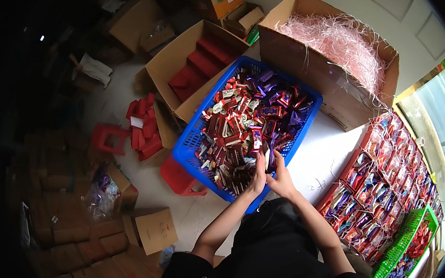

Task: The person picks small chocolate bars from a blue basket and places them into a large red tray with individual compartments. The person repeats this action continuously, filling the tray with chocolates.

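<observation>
A blue plastic basket stands before me, filled with wrapped chocolates and candies in red, brown, white and purple. My left hand is over the basket's near right part, palm turned inward. Facing it, my right hand has its thumb and fingers around a few upright wrapped pieces with purple and pale wrappers. The pieces stand between the two hands. Whether my left hand presses on them or only lies beside them is hard to tell.
Behind the basket stand a carton of pink shredded paper and a carton with red boxes. Filled red gift boxes and a green basket are at right. Red stools and cartons occupy the floor at left, where a person is visible.
</observation>
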The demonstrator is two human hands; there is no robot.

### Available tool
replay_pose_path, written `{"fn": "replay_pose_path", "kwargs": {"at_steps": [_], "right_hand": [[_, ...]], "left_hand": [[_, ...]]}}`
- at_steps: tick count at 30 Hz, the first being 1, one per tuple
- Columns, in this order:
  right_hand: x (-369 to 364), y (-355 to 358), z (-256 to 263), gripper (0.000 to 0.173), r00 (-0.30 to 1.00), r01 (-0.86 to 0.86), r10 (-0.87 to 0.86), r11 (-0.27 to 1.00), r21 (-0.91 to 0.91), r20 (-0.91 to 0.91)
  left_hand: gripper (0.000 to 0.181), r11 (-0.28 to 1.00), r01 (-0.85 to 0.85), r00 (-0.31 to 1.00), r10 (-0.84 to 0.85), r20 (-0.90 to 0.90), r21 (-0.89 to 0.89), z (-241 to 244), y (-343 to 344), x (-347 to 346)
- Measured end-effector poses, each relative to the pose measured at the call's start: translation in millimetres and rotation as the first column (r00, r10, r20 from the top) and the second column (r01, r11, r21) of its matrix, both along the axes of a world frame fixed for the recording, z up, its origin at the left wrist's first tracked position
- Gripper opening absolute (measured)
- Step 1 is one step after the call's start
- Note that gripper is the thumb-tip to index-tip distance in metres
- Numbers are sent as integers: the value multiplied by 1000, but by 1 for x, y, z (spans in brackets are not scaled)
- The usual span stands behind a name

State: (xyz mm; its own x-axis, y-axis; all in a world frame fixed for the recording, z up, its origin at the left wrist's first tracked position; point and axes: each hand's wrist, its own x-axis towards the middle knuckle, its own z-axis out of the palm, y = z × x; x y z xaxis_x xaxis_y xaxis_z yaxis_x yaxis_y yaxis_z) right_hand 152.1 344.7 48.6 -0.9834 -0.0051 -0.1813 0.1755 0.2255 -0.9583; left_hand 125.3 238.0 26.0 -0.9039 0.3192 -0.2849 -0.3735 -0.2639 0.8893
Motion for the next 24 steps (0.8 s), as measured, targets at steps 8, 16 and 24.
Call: {"fn": "replay_pose_path", "kwargs": {"at_steps": [8,16,24], "right_hand": [[-2,-10,-59,45,977,179,-95,856,-485,193],[4,-17,-51,48,996,80,-70,973,-215,53],[14,1,-58,32,956,271,-205,894,-358,212]], "left_hand": [[63,994,-42,996,33,85,104,7,-2,11],[70,996,-51,982,36,184,79,8,-14,20],[25,526,-567,822,313,-475,-635,-68,-116,-83]]}}
